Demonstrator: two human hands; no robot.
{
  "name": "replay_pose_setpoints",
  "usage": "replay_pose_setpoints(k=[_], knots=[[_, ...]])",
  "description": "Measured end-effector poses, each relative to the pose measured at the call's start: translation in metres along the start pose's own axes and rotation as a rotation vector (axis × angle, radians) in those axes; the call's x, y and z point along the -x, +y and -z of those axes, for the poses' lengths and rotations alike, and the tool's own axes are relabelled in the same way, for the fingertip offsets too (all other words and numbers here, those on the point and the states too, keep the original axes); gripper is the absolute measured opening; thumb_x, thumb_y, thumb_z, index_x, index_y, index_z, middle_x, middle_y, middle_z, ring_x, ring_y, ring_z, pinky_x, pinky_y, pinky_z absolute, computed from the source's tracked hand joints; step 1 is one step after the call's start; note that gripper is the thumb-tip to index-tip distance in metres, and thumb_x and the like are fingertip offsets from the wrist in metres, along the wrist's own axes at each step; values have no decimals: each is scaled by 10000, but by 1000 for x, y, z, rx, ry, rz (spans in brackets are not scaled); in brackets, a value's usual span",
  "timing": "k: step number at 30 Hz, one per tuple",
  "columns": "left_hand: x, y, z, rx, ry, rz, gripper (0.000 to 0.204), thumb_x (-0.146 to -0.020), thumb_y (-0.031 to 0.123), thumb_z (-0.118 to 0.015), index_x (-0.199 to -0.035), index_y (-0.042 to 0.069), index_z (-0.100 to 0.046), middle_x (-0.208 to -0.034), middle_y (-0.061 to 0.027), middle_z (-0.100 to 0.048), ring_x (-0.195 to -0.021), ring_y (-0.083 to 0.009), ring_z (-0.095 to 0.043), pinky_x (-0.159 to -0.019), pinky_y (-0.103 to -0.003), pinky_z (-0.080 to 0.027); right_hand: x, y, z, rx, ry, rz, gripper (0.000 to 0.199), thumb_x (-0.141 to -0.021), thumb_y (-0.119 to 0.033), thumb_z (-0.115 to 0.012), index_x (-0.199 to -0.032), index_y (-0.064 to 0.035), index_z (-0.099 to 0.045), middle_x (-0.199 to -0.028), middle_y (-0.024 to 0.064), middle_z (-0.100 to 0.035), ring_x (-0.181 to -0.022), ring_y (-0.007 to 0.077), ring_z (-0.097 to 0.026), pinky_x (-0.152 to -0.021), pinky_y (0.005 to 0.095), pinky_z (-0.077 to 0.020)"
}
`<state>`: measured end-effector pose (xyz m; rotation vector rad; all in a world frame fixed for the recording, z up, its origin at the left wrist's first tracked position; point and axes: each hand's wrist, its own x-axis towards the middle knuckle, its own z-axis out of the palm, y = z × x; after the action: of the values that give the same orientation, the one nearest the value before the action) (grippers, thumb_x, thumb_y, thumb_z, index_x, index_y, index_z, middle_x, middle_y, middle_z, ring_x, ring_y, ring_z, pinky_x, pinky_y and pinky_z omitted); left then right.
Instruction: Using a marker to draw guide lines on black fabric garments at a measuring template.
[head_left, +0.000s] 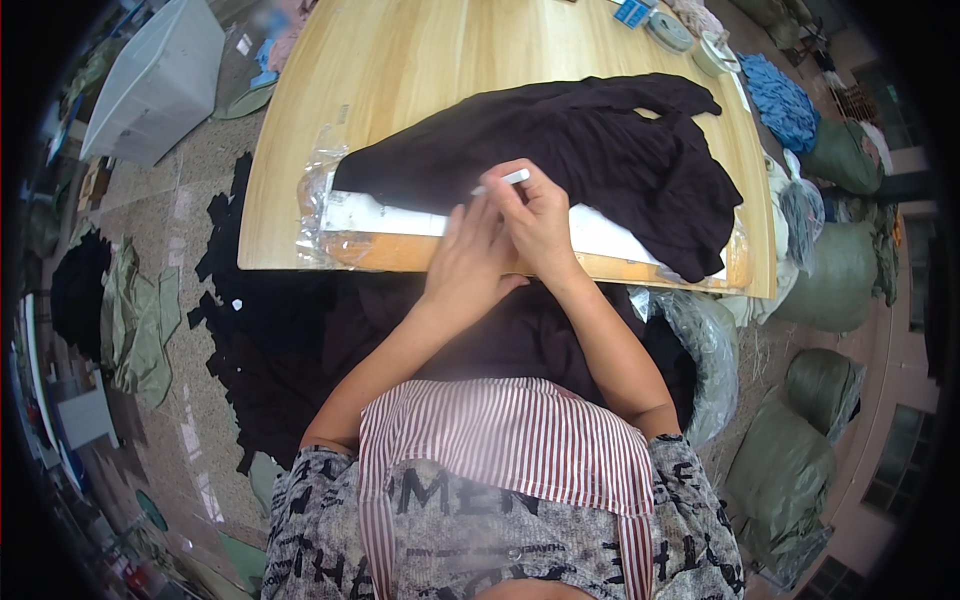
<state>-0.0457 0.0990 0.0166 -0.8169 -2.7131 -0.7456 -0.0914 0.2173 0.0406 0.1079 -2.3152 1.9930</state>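
A dark garment (580,140) lies spread on the wooden table (350,70), with a few folds toward its right end. Under its near edge runs a long white strip (385,218), perhaps a paper or board template, along the table's front. My left hand (468,262) rests flat near the middle of that edge, its fingers stretched out over the strip and the cloth. Close beside it, my right hand (540,222) pinches a white pen-like marker (515,178). The marker's tip is at the cloth by my left fingertips; any mark there is too small to make out.
Clear tape (318,190) covers the table's front left. More dark cloth (470,330) hangs between table and lap. A tape roll (668,32) sits at the far right. A white bin (155,80) stands left; stuffed sacks (825,280) line the right.
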Motion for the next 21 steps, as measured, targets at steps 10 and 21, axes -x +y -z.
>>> replay_pose_setpoints(k=[10, 21], knots=[[-6, 2, 2, 262, -9, 19, 555, -786, 241, -675, -1234, -32, -495, -1223, -224, -526, -1167, -419, -461, -1017, -524, -319, -12, -3, -26, 575, -117, 424, 108, -808, -159, -687, -870, -71, -676, -759, 105, -643, -647, 250, -612, -619, 322, -485], [-73, -48, 14, -203, 13, -65, 109, -776, 96, -564, -871, 66, -607, -835, -116, -590, -822, -287, -589, -756, -417, -478, -4, 18, 97, -378, 116, -506, 282, -949, -369, -548, -916, -91, -584, -751, 17, -609, -592, 87, -570, -467, 234, -427]])
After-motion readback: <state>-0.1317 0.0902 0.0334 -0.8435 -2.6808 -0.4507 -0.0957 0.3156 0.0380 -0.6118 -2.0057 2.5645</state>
